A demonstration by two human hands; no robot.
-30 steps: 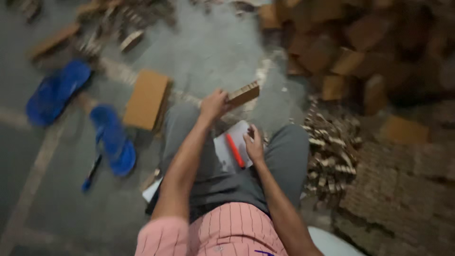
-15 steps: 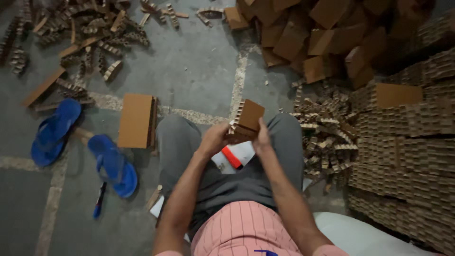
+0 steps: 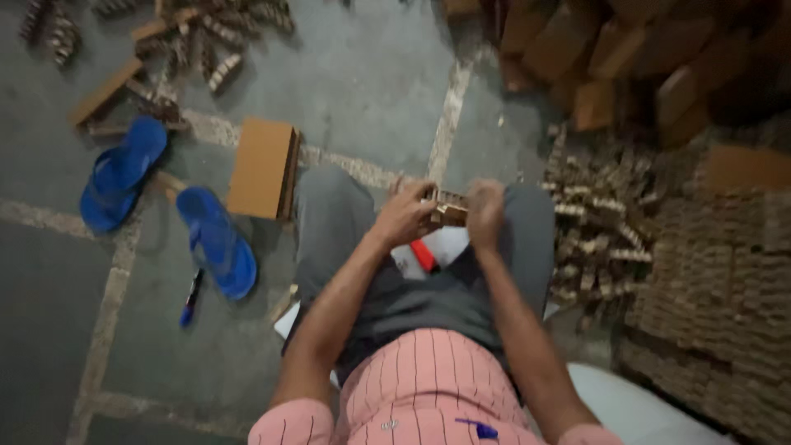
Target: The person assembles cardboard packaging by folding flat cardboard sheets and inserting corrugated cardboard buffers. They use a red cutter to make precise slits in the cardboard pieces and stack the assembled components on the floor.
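Observation:
I sit on the floor with grey trousers and a pink striped shirt. Both hands meet above my lap on a small folded cardboard piece. My left hand grips its left side and my right hand grips its right side. Under the hands, on my lap, lies a white sheet with a red marker-like object on it.
A flat cardboard stack lies by my left knee. Two blue sandals and a blue pen lie on the concrete floor at left. Piles of folded cardboard pieces and stacked sheets fill the right; boxes are heaped behind.
My left hand brought the cardboard piece from beyond my knee back to my lap, and my right hand came up to hold it too. The view has shifted.

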